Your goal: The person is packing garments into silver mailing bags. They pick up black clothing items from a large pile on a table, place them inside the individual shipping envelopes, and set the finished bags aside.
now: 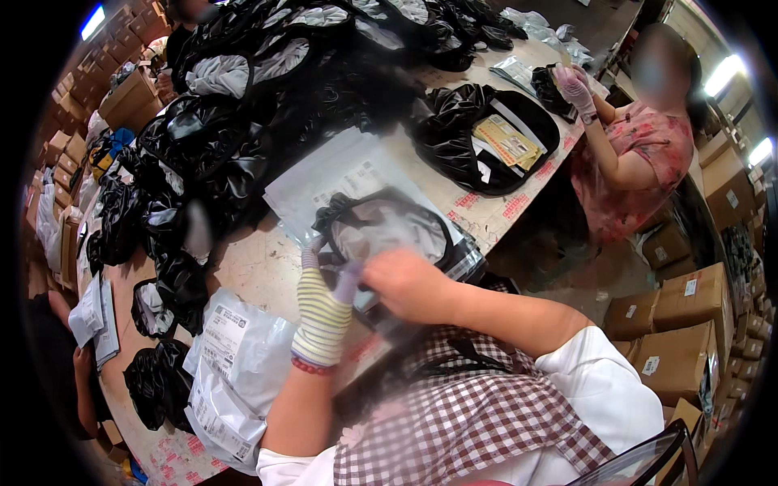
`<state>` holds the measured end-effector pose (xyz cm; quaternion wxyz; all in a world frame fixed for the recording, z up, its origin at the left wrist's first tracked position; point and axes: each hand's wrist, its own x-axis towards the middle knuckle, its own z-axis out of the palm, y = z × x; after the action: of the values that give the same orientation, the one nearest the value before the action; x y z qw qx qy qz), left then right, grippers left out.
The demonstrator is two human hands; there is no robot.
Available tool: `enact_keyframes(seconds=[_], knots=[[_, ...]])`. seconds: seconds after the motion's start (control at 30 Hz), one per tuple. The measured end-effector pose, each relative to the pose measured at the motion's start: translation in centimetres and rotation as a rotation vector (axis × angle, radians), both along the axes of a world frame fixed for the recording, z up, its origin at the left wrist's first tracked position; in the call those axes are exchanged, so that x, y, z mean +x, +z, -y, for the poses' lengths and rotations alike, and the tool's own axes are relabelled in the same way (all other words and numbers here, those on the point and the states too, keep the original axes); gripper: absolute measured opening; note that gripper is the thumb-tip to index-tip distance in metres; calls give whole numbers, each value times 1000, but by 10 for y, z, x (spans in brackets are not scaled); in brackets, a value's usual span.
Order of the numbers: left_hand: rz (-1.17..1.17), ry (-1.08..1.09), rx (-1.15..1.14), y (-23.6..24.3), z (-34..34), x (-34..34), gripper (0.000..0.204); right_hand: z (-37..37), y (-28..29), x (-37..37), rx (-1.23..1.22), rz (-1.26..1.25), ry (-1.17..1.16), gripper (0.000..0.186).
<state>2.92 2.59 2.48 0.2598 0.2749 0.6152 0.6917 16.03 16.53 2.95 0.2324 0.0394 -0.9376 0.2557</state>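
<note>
A black cover with a gathered rim and pale grey lining (387, 227) lies on a stack of grey plastic mailing bags (324, 174) in front of me. My left hand (322, 312), in a striped knit glove, grips the cover's near left edge, its thumb on top and some fingers hidden. My bare right hand (405, 283) is closed at the cover's near edge, right beside the left thumb. Motion blurs its fingertips, so what they pinch is hard to make out.
Black covers (324, 81) are heaped across the far table. One cover (486, 142) with yellow cards stands right of my work. Packed white mailing bags (227, 348) lie at near left. A co-worker (632, 154) handles a black bundle at right; others stand at left. Cartons (681, 324) are stacked at right.
</note>
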Motion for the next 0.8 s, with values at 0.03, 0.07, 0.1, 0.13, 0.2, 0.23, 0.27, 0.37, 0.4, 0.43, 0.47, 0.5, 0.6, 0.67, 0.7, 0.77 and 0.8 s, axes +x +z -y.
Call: enact_keyframes(seconds=[0.03, 0.07, 0.1, 0.13, 0.2, 0.23, 0.27, 0.37, 0.4, 0.43, 0.47, 0.5, 0.6, 0.67, 0.7, 0.77, 0.8], knots=[[-54, 12, -20, -2, -1, 0, 42, 2, 3, 2, -8, 42, 7, 33], [-107, 25, -40, -6, -2, -1, 37, 2, 4, 3, -17, 83, 15, 33], [-153, 56, -101, -10, -2, -5, 25, -2, 4, 4, -65, -68, -73, 32], [-174, 44, -99, -12, 1, -4, 25, -8, 3, 4, -113, -218, -162, 31], [-208, 13, -86, -10, 3, -2, 26, -15, -7, -6, -18, -187, -169, 26], [-557, 56, -29, -16, 4, -4, 30, -15, -2, -12, 49, 64, -260, 25], [-630, 85, -14, -16, 9, -7, 29, -13, 7, -20, 115, 318, -348, 25], [-457, 175, 85, -14, 21, -4, 21, -15, 15, -19, 90, 307, -511, 28], [-455, 137, -1, -15, 18, -3, 22, -18, 25, -15, 29, 317, -500, 29], [-454, 98, -87, -15, 15, -5, 24, -23, 16, -9, 100, 197, -384, 32], [-455, 56, -172, -17, 12, -7, 25, -34, 6, -7, 192, 264, -239, 32], [-480, 31, -155, -20, 10, -11, 25, -36, 10, -7, 292, 149, -177, 31], [-264, 19, -116, -34, 13, -22, 23, -32, 32, -5, 315, -253, -81, 27], [-63, 2, -92, -22, 10, -15, 20, -30, 46, -10, 201, -406, -213, 32], [-296, 19, -127, -29, 8, -18, 17, -32, 54, -12, 256, -317, -307, 47], [-308, -5, -142, -28, 1, -16, 16, -49, -1, -14, 300, 19, -291, 69], [-96, -39, -140, -9, -1, -13, 15, -51, -11, -16, 286, 162, -247, 73]])
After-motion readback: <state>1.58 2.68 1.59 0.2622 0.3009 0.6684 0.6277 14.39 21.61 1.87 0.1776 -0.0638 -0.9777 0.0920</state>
